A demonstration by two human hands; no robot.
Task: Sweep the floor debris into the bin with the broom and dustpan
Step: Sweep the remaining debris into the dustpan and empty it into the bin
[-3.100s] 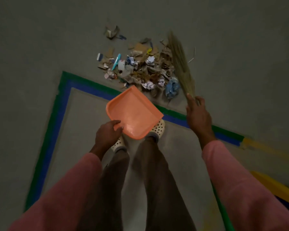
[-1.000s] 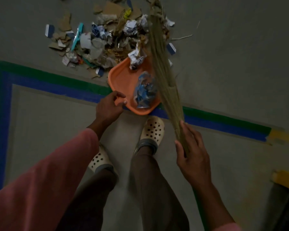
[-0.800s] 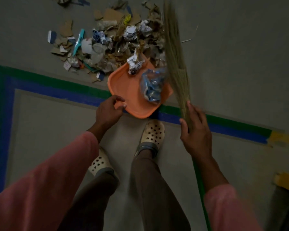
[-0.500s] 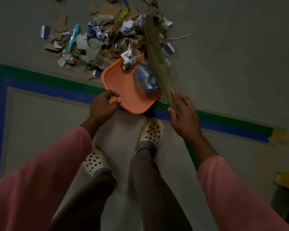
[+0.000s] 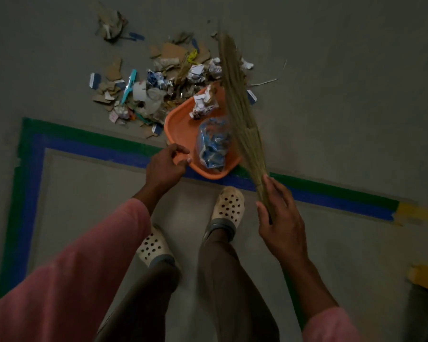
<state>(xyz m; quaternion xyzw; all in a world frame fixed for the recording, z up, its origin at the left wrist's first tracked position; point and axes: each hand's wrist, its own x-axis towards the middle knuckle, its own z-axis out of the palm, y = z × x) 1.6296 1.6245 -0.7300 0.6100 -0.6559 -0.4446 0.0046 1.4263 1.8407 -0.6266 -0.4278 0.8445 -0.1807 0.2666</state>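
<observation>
Gripping the broom (image 5: 237, 104) at its bound end, my right hand (image 5: 279, 218) sat near my body, fingers and thumb closed round the stalks. My left hand (image 5: 164, 166) pinched the near left rim of the dustpan (image 5: 181, 124), fingers curled over its edge. The broom's long axis ran away from me and slightly left, along the dustpan's right side, its tips reaching past the open mouth to the far right edge of the debris (image 5: 158, 90). Most of that debris lay ahead and to the left of the bristles, crowding the mouth's far left side. Only a blue wrapper (image 5: 213, 144) and a crumpled paper (image 5: 200, 107) lay inside the dustpan, which sat across the tape (image 5: 84, 144) with its mouth facing away from me. I judged the next stroke had to start beyond the heap and further left, then draw back toward me into the mouth. My left hand was nearer the dustpan and would brace it. No bin was in view.
</observation>
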